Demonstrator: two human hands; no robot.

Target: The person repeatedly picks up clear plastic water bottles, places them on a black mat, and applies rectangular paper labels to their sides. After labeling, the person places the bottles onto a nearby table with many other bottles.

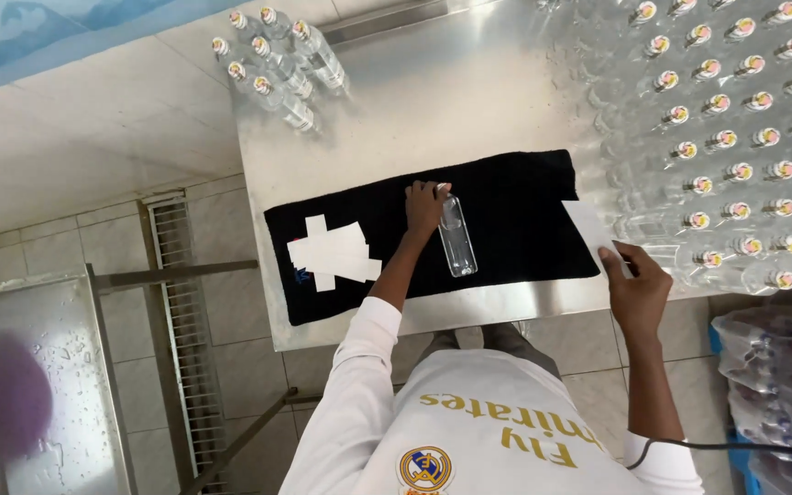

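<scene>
Black cloth (515,197) covers the steel desk (396,101); left hand (423,206) fingers curl on a clear bottle (457,240) lying mid-frame, right hand (636,289) fingers pinch a white label (590,229).

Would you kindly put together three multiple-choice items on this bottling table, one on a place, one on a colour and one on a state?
1. Where does the clear bottle under the left hand lie?
A. on the black cloth
B. on the floor
C. among the standing bottles at the right

2. What colour are the paper labels stacked on the cloth?
A. red
B. white
C. green

3. How is that clear bottle placed?
A. upright
B. hanging from a hook
C. flat on its side

Answers:
1. A, since the bottle rests on the dark cloth spread over the metal table.
2. B, since the stack shows plain white against the black.
3. C, since its length runs along the cloth, cap end under the left hand, while the right hand holds a white label.
</scene>
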